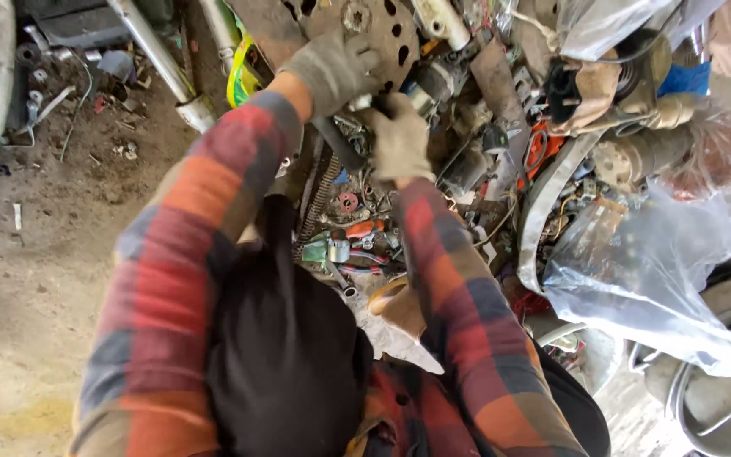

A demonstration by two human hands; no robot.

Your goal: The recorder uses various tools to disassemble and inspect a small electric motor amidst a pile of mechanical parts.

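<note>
Plaid flannel sleeves in red, orange and grey-blue [171, 279] fill the near part of the view, with a black garment [285, 364] between them. Both arms reach far into a heap of scrap metal and parts. Left hand [332, 69], in a worn grey work glove, lies at the far middle with its fingers curled down over the near edge of a rusty round perforated metal plate [382, 30]. Right hand [399, 140], in a dirty tan glove, sits just near and right of it, fingers closed together around a small metal piece that touches the left glove; what exactly it grips is too hidden to tell. A dark rubber-like tube [336, 144] runs diagonally just beneath both gloves. Nearer, between the forearms, lie a coiled grey spring [319, 199], a small red disc [348, 201] and a green-and-silver fitting [327, 251]. To the right, a crumpled clear plastic bag [653, 279] rests against a curved grey metal strip [543, 203]. At far left, a silver metal pipe [162, 63] lies across the dusty dirt floor [35, 254].
</note>
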